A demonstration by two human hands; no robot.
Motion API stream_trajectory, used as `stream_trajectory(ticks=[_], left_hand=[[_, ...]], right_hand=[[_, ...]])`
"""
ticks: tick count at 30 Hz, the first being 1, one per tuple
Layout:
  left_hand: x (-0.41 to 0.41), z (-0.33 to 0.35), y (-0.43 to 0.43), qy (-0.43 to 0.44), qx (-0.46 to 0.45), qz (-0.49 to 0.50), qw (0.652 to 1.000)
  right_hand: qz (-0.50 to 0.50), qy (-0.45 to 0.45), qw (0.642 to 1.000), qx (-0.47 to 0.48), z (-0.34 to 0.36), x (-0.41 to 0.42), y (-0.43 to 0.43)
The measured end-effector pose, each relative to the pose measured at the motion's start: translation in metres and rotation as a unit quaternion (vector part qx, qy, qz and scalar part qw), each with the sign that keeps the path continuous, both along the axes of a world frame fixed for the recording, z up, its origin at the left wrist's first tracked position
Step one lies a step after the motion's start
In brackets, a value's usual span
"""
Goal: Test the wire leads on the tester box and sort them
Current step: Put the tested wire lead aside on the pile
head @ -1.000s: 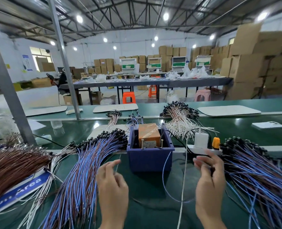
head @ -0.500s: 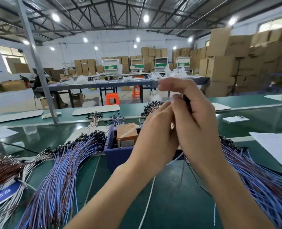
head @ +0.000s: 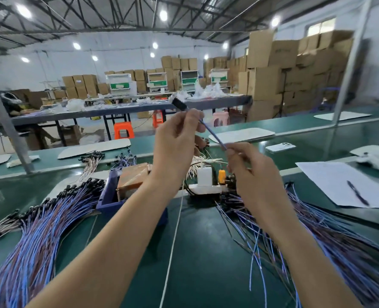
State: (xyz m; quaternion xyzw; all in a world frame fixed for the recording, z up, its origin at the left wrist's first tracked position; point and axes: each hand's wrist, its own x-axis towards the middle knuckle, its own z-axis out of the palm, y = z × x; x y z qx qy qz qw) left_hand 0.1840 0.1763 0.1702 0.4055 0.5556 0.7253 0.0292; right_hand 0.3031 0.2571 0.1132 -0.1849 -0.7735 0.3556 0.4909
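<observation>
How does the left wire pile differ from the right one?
The left pile lies combed and parallel; the right pile is loose, with stray strands crossing. The left pile's tips end beside the blue box; the right pile's beside the white power strip. Both hold blue-and-brown leads.

1. Left hand: up above the green bench, fingertips pinching a blue wire lead just below its black end piece.
2. Right hand: pinching the lower end of the same lead, which runs slanted between the two hands.
3. Blue tray: holds an orange-brown box, partly hidden by the left forearm.
4. Power strip: white, just right of the tray, carrying a white adapter and an orange plug.
5. Left bundle: blue and brown leads fanned on the bench.
6. Right bundle: similar leads, looser.
7. Paper sheet: far right, with a pen lying on it.
8. Phone: beyond the sheet, camera side up.
</observation>
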Motion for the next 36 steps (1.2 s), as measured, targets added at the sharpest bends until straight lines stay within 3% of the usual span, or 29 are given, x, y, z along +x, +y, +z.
stream_trajectory(ticks=[4, 9, 13, 16, 20, 27, 32, 36], left_hand=[[-0.015, -0.023, 0.026, -0.071, -0.036, 0.011, 0.997], [-0.022, -0.059, 0.062, -0.066, -0.128, 0.023, 0.989], [-0.013, -0.074, 0.095, -0.144, -0.189, -0.060, 0.969], [-0.001, -0.078, 0.116, -0.199, -0.276, -0.164, 0.926], [0.009, -0.087, 0.127, -0.173, -0.351, -0.218, 0.894], [-0.003, -0.105, 0.103, -0.135, -0.369, -0.236, 0.889], [-0.020, -0.129, 0.039, -0.144, -0.380, -0.228, 0.885], [-0.037, -0.154, -0.030, -0.186, -0.380, -0.207, 0.882]], right_hand=[[-0.048, -0.116, 0.992, -0.002, -0.020, 0.023, 0.028], [-0.111, -0.227, 0.968, -0.003, -0.046, 0.051, 0.055], [-0.192, -0.290, 0.937, 0.028, -0.059, 0.070, 0.072], [-0.226, -0.321, 0.920, 0.006, -0.068, 0.080, 0.083], [-0.266, -0.390, 0.881, -0.015, -0.078, 0.084, 0.088], [-0.240, -0.288, 0.927, 0.035, -0.085, 0.055, 0.062], [-0.156, -0.177, 0.968, 0.085, -0.100, 0.001, 0.012], [-0.050, -0.161, 0.979, 0.117, -0.122, -0.045, -0.035]])
